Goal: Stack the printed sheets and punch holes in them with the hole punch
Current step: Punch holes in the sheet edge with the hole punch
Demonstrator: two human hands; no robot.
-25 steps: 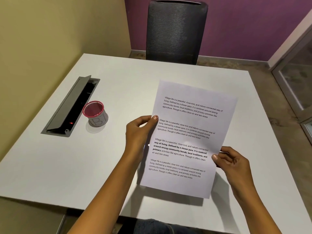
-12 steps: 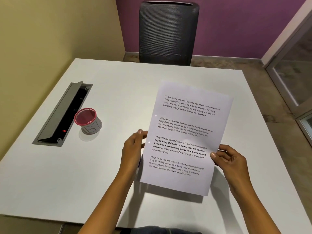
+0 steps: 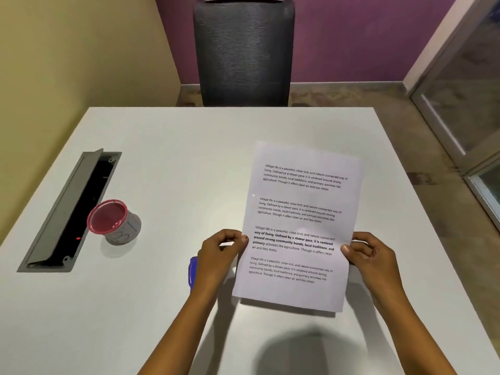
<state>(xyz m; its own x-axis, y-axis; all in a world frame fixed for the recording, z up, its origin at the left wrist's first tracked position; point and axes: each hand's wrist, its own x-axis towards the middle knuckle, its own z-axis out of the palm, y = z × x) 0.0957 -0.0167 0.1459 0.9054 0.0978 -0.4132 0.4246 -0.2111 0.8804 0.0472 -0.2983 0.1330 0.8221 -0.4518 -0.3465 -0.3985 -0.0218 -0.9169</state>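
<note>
A white table [image 3: 167,169] is filling most of the view, with a dark mesh-backed chair [image 3: 243,52] standing at its far edge against a purple wall. Sunk into the left part of the tabletop, a grey cable tray [image 3: 67,212] is lying with its lid propped open, and a small red light is glowing inside its dark slot. Just to the right of the tray, touching or nearly touching its edge, a small grey cup [image 3: 119,226] with a red rim is standing on the table, a handwritten mark showing on its side.

On the right half of the table, the printed sheets [image 3: 300,223] are being held over the surface, angled slightly so the far end leans right. Four blocks of text are showing on the top page, the third partly in bold. A small punched hole is showing near the left margin, beside the second block; whether more than one sheet is in the stack cannot be told.

The left hand [image 3: 221,253] is pinching the left edge of the sheets, thumb on top by the third text block and fingers curled. The right hand [image 3: 370,255] is gripping the right edge at about the same height, thumb pressing on the page.

Just left of the left wrist, a blue object [image 3: 192,272] is peeking out, mostly hidden by the hand; it is too covered to identify with certainty.
</note>
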